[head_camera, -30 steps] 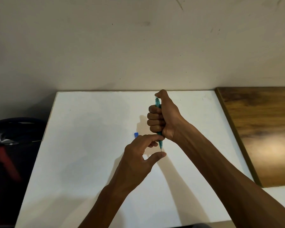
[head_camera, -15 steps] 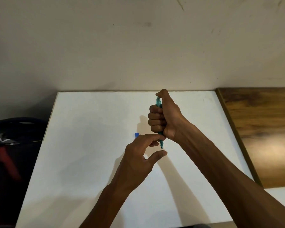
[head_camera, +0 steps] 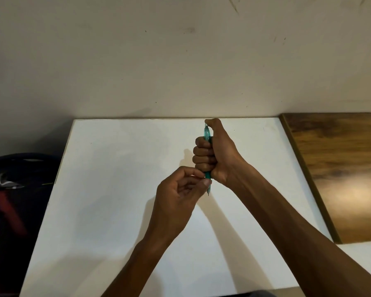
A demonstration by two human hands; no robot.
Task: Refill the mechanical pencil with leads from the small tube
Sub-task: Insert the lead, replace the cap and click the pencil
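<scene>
A plain cream wall rises behind the white bench point(head_camera: 120, 189). Above the bench's middle the mechanical pencil point(head_camera: 207, 137), translucent teal, stands upright with its tip down. The right hand point(head_camera: 214, 153) wraps it in a fist, thumb over the top end. Just below the fist, the left hand point(head_camera: 178, 194) has its fingers point(head_camera: 206, 182) pinched at the pencil's tip.

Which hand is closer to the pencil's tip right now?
Left. The left hand has its thumb and forefinger pinched right at the tip end of the mechanical pencil. The right hand is fisted around the barrel above it, thumb on the top end.
</scene>
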